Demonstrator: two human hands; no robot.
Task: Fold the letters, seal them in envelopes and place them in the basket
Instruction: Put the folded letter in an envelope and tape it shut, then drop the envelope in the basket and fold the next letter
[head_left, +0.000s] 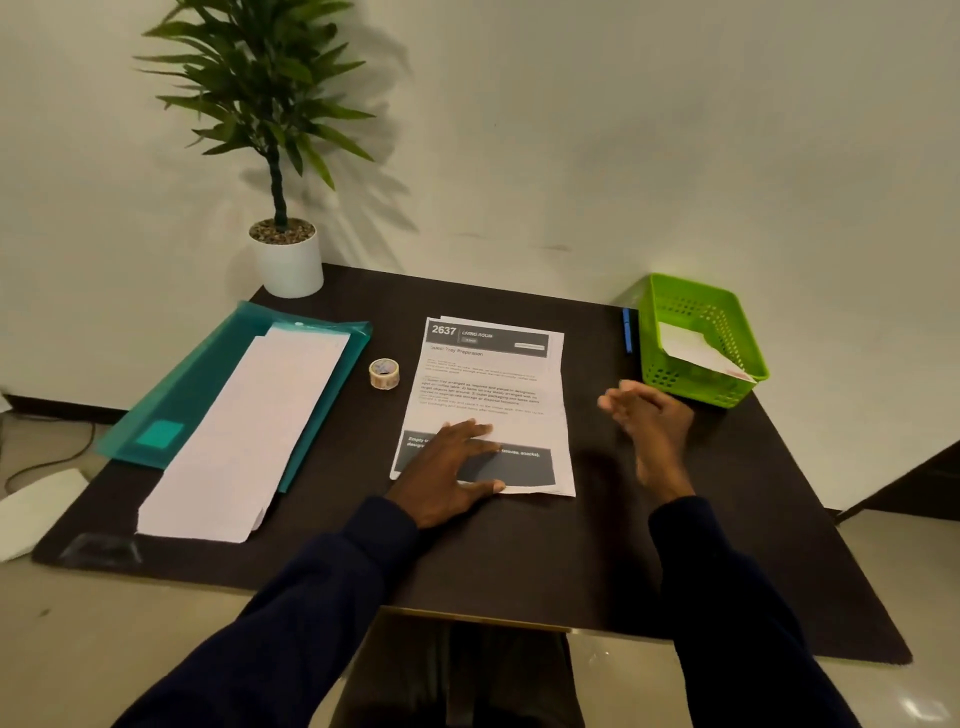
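A small stack of printed letters (493, 384) lies flat in the middle of the dark table, headed "2637". My left hand (447, 467) rests flat on the stack's lower left corner, fingers spread. My right hand (649, 421) hovers to the right of the letters, blurred, fingers apart and holding nothing. A pile of long white envelopes (244, 436) lies on the left, on top of a teal folder (208, 379). The green basket (675, 296) stands at the back right with one white envelope (696, 353) leaning inside it. A roll of tape (384, 373) sits left of the letters.
A potted plant (288, 260) stands at the table's back left corner. A blue pen (627, 330) lies just left of the basket. White paper (36, 509) lies on the floor off the table's left edge. A wall runs behind the table.
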